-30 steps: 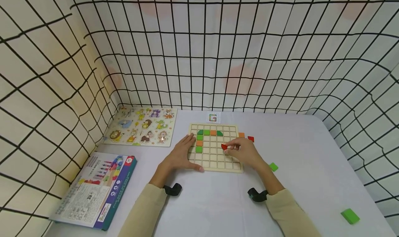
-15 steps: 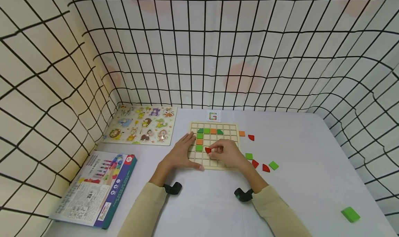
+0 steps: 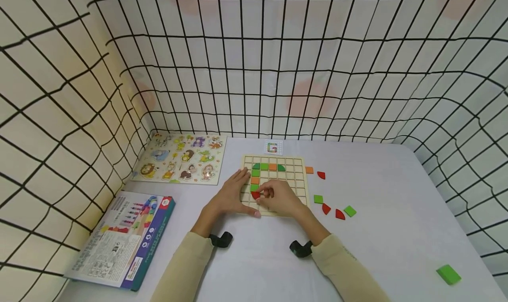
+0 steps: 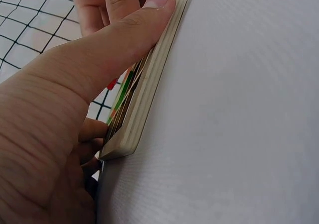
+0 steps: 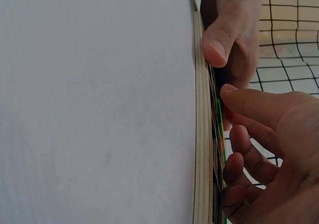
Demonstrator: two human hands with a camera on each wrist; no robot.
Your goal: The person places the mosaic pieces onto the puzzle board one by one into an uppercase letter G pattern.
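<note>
A wooden grid board [image 3: 295,176] lies on the table, bearing an orange square [image 3: 255,180], several green and orange squares and two dark green rounded pieces [image 3: 281,168]. My left hand [image 3: 231,196] rests against its left side, fingers straight along the edge; the thumb [image 4: 134,32] presses the front edge in the left wrist view. Between thumb and forefinger my right hand [image 3: 279,198] pinches a red quarter-circle piece [image 3: 255,195], at the grid just below the lowest green square [image 3: 254,188]. Whether the piece touches the board is hidden by the fingers.
Right of the board lie loose red quarter-circles [image 3: 340,214], green squares [image 3: 318,199] and an orange square [image 3: 309,170]. A pattern card [image 3: 273,147] sits behind it. Leftward are an animal puzzle [image 3: 180,174] and a box [image 3: 119,240]. A green block [image 3: 449,274] lies far right; black netting surrounds the table.
My right hand has carried the red quarter-circle leftward across the board, to beneath the green square in the left column. The left hand has stayed in place.
</note>
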